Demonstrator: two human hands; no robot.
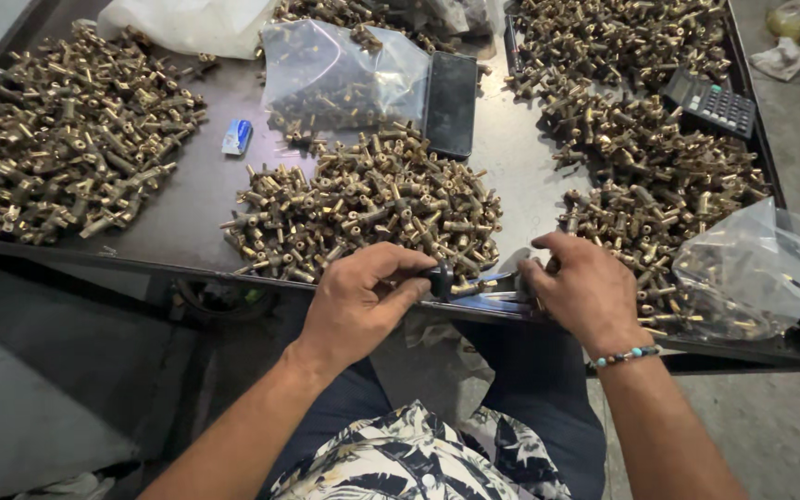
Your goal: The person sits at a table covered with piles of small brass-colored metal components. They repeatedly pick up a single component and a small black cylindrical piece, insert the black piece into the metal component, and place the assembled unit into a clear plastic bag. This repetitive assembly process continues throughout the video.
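Low at centre frame, the left hand (358, 301) curls, pinching a dark tool (443, 278); the right hand (585, 287) arches, fingers pressing a brass fitting (474, 285) at the counter (187, 222) edge.

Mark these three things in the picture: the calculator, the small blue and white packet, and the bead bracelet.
calculator (715, 104), head view, middle of its keypad.
small blue and white packet (237, 136), head view, centre of its face.
bead bracelet (628, 355), head view, beads on top of the right wrist.
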